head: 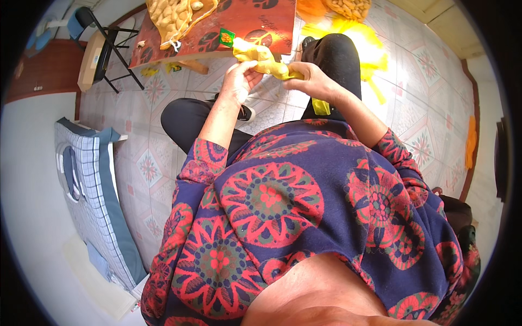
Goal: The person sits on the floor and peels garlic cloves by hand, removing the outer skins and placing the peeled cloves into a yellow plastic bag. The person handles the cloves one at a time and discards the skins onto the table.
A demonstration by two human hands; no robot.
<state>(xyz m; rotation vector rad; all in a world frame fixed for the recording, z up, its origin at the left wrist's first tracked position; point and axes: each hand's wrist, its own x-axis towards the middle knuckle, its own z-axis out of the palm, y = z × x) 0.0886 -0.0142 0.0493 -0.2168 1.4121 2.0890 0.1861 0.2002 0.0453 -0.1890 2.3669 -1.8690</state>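
Note:
A slim yellow net bag (265,61) with lumpy pieces inside stretches between both hands, near the front edge of a red patterned table (204,45). A green tag (226,37) with a picture on it is at the bag's far left end. My left hand (243,78) holds the bag's underside near its middle, between thumb and fingers. My right hand (312,80) grips its narrow right end. A larger orange net bag (171,20), filled with similar tan pieces that look like unshelled peanuts, lies on the table with a white tie at its tip.
Bright yellow netting (361,45) lies in a heap right of my knee, below another filled net bag (350,8). A yellow strip (321,106) rests by my right thigh. Left are a black folding chair (110,49) and a checked cloth (85,163). Orange material (471,142) is by the right wall.

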